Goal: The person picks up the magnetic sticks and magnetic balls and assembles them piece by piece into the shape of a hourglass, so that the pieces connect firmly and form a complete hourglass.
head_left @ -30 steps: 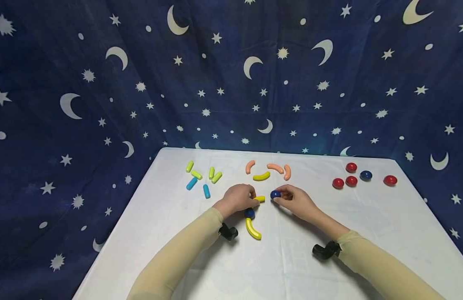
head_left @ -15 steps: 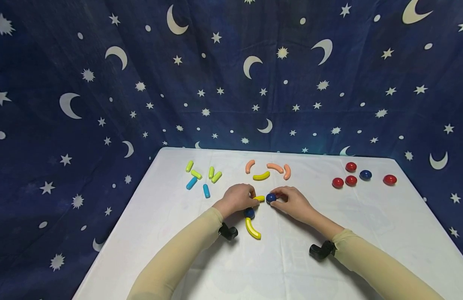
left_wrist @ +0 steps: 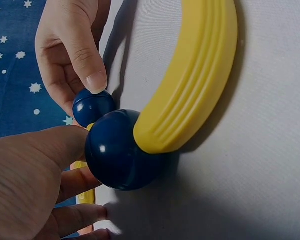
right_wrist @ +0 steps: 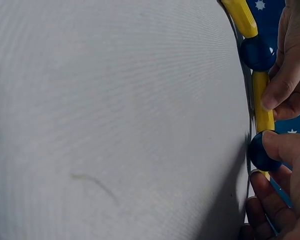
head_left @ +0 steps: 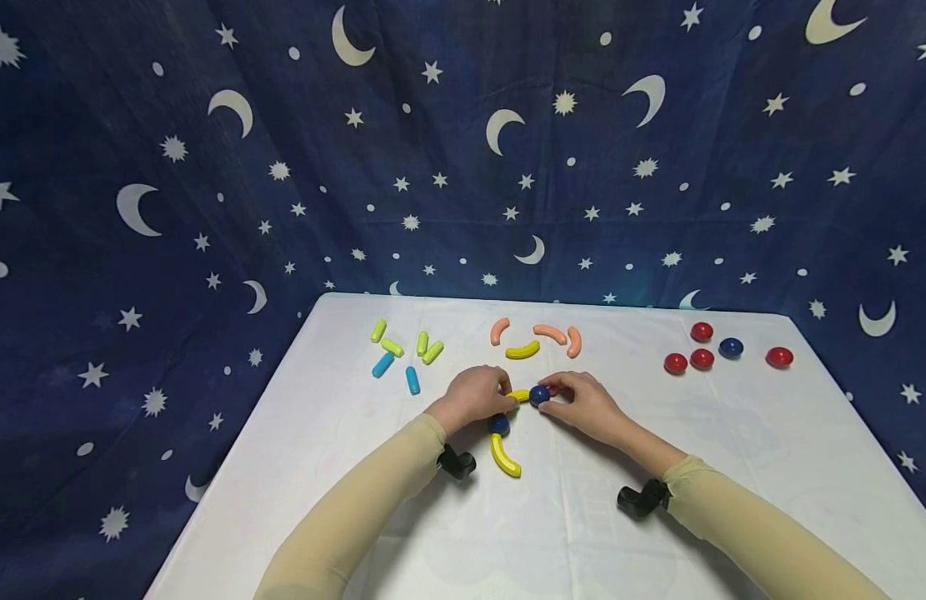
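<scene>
At the middle of the white table (head_left: pixel 733 467), I am now pressing the blue ball (head_left: pixel 539 394), pinched in my right hand (head_left: pixel 583 406), onto the yellow curved piece (head_left: pixel 518 396) my left hand (head_left: pixel 473 397) is pinching; a second ago they were apart, so this joint is closing.

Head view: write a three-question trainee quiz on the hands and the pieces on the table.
1. True or false: the right hand holds a red ball.
2. The blue ball in the right hand touches: A) the yellow piece held by the left hand; B) an orange curved piece; C) a blue cylinder.
3. How many red domes lie at the table's far right?

Key: 1. False; the ball is dark blue. 2. A. 3. Four, around one blue dome.
</scene>
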`<state>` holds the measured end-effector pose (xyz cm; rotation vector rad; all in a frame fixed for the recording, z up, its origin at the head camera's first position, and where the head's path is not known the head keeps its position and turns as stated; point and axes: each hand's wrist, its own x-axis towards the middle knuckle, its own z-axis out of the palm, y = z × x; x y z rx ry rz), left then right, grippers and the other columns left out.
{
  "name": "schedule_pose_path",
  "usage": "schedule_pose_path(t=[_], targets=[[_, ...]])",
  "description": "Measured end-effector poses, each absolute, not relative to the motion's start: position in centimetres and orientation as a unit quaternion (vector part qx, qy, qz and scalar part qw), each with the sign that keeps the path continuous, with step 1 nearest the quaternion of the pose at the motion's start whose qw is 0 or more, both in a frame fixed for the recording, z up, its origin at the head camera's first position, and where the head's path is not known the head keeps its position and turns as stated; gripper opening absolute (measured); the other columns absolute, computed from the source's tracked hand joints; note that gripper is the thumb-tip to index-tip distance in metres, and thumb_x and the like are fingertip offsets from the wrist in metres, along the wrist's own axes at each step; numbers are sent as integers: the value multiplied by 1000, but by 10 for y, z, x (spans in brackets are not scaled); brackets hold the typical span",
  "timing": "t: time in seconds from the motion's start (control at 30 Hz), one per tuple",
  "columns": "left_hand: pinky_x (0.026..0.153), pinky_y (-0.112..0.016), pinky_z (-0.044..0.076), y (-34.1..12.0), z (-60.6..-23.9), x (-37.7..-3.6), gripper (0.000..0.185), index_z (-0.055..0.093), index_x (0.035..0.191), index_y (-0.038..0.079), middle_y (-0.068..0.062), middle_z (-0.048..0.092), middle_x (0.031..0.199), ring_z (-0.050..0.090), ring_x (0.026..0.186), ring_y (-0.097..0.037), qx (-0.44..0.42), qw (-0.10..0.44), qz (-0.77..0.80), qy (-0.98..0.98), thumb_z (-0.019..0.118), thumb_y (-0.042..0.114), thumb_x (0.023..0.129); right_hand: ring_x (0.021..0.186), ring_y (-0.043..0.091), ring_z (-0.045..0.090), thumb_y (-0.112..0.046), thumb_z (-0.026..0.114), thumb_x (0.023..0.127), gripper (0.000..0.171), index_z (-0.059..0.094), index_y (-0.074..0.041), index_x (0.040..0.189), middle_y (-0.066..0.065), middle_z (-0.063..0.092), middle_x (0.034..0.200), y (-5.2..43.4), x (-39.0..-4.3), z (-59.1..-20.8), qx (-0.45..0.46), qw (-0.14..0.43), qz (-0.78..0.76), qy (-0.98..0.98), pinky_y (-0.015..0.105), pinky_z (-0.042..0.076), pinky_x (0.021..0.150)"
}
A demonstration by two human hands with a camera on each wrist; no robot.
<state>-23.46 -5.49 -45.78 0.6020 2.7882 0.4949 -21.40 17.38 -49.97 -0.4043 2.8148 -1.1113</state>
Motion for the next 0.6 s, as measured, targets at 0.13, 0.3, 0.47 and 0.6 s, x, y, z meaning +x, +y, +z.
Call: schedule_pose_path(t=[0.13,0.3,0.47,0.6], targets=[[64,-25,44,-55,-458,-235,21,74,97,15,8,62,77,54,70,-11,207,121,170,956,76,36,92,105,22,55,-32,83,88,41,72,-19,124,-6,69,105,173,-213,-499,-131,44,-365,921,44,43,91],[64,-26,44,-55,-459,-234,22,74,97,15,7,62,77,54,70,-11,206,121,173,956,76,36,91,105,22,55,-33,83,87,42,72,-19,124,-6,69,105,173,-213,-499,-131,41,-362,922,44,43,91],[64,-26,44,-55,-459,-234,23,73,96,15,7,62,76,54,70,-12,205,122,175,955,76,37,91,105,22,55,-33,83,88,41,72,-19,125,-6,69,105,173,-214,-500,-136,39,-364,921,44,43,91],[62,-26,43,-56,-460,-235,23,72,91,15,7,61,74,54,68,-11,206,122,179,954,77,38,90,106,21,56,-32,82,89,41,72,-21,127,-6,69,106,172,-215,-501,-142,40,-361,921,44,45,91]])
